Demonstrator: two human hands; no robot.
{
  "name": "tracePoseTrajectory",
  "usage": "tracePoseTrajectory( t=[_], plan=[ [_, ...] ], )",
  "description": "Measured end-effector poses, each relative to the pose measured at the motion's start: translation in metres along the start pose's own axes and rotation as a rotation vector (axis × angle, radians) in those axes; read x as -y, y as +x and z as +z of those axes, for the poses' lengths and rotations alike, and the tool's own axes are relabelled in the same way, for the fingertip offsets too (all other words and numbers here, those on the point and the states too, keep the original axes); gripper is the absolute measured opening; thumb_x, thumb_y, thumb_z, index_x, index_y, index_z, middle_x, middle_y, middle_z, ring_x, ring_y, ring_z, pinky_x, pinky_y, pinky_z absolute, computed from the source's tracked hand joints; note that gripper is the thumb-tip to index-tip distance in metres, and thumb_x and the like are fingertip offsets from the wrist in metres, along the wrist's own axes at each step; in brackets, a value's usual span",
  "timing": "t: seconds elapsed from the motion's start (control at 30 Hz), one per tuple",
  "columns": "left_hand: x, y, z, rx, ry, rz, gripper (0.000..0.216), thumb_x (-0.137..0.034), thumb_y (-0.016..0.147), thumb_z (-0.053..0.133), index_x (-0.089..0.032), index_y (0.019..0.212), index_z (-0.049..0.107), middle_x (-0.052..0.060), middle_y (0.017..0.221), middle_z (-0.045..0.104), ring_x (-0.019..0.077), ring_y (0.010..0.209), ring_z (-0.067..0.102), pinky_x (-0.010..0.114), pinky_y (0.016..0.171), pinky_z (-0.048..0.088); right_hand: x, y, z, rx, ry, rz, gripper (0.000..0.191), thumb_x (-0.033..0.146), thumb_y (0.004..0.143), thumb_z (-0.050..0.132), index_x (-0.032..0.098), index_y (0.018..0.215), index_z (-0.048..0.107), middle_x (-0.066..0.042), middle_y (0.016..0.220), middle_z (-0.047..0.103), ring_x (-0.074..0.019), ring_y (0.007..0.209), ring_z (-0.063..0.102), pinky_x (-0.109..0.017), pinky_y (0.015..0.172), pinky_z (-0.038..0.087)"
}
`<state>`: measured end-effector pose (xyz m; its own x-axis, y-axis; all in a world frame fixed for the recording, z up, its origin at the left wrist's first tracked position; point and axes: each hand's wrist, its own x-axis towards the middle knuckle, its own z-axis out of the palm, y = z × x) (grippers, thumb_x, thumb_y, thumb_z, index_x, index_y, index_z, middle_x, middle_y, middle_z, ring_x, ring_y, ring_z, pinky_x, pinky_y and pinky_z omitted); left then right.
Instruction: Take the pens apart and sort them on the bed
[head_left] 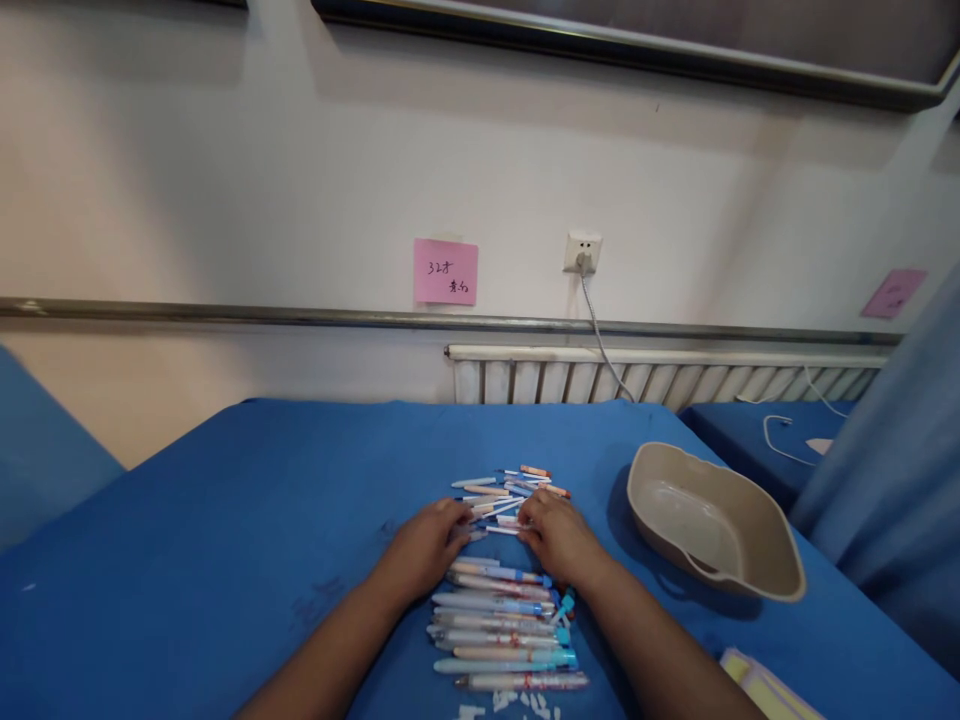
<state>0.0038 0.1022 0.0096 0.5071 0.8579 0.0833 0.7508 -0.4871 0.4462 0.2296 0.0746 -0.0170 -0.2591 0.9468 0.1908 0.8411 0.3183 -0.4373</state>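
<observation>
My left hand (427,548) has its fingers curled round the left ends of loose pen parts, including a clear barrel (474,536). Opposite it, my right hand (562,538) closes its fingertips on the right ends of the pile, by a thin white refill (502,530). Between and beyond the hands lie more pen parts (484,490), some crossing at angles, with orange-brown pieces (535,470) at the far right. Nearer me, between my forearms, several pens (495,605) lie side by side in a rough column. Light-blue clips or caps (564,606) show at their right ends.
Small white pieces (517,702) lie at the near end of the column. A beige plastic basin (780,560) stands to the right on the blue cloth (225,560). Yellowish folded paper or cloth (765,685) lies near my right forearm. Behind are a radiator (540,380) and a plugged-in socket (583,252).
</observation>
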Motion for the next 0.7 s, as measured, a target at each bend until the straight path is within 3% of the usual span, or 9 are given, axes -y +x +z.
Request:
tracePoseTrajectory(
  t=[0.27, 0.43, 0.57, 0.7],
  plan=[
    [-0.001, 0.0, 0.0, -0.02, -0.003, 0.01, 0.016, -0.029, 0.084, 0.047, -0.021, 0.09, 0.06, 0.002, 0.089, 0.062, 0.0171, 0.083, 0.056, 0.024, 0.072, 0.038, -0.006, -0.001, 0.002, -0.058, -0.01, 0.051, 0.007, 0.021, 0.08, 0.055, 0.02, 0.087, 0.057, -0.006, 0.093, 0.058, -0.0187, 0.089, 0.053, -0.028, 0.078, 0.037],
    [-0.013, -0.003, -0.01, 0.169, -0.046, 0.083, 0.015, -0.03, 0.078, 0.054, -0.021, 0.086, 0.063, 0.0, 0.082, 0.064, 0.0166, 0.077, 0.056, 0.023, 0.068, 0.038, 0.005, -0.002, -0.006, -0.102, 0.046, -0.013, 0.016, 0.023, 0.078, 0.058, 0.02, 0.095, 0.057, -0.006, 0.097, 0.058, -0.0195, 0.094, 0.052, -0.029, 0.082, 0.036],
    [-0.015, -0.005, -0.019, 0.279, -0.004, 0.113, 0.02, -0.028, 0.072, 0.059, -0.024, 0.091, 0.065, 0.0, 0.092, 0.066, 0.0201, 0.089, 0.056, 0.025, 0.076, 0.038, 0.013, -0.004, -0.009, 0.057, 0.135, -0.136, 0.012, 0.026, 0.078, 0.058, 0.021, 0.09, 0.06, -0.001, 0.088, 0.062, -0.0149, 0.082, 0.055, -0.023, 0.071, 0.038],
    [-0.017, -0.007, -0.02, 0.296, 0.043, 0.114, 0.02, -0.025, 0.073, 0.058, -0.025, 0.092, 0.064, 0.0, 0.093, 0.066, 0.0203, 0.09, 0.056, 0.025, 0.076, 0.038, 0.015, -0.004, -0.007, 0.19, 0.149, -0.162, 0.012, 0.026, 0.079, 0.057, 0.022, 0.089, 0.062, 0.0, 0.084, 0.065, -0.0138, 0.077, 0.057, -0.021, 0.066, 0.036]
  ],
)
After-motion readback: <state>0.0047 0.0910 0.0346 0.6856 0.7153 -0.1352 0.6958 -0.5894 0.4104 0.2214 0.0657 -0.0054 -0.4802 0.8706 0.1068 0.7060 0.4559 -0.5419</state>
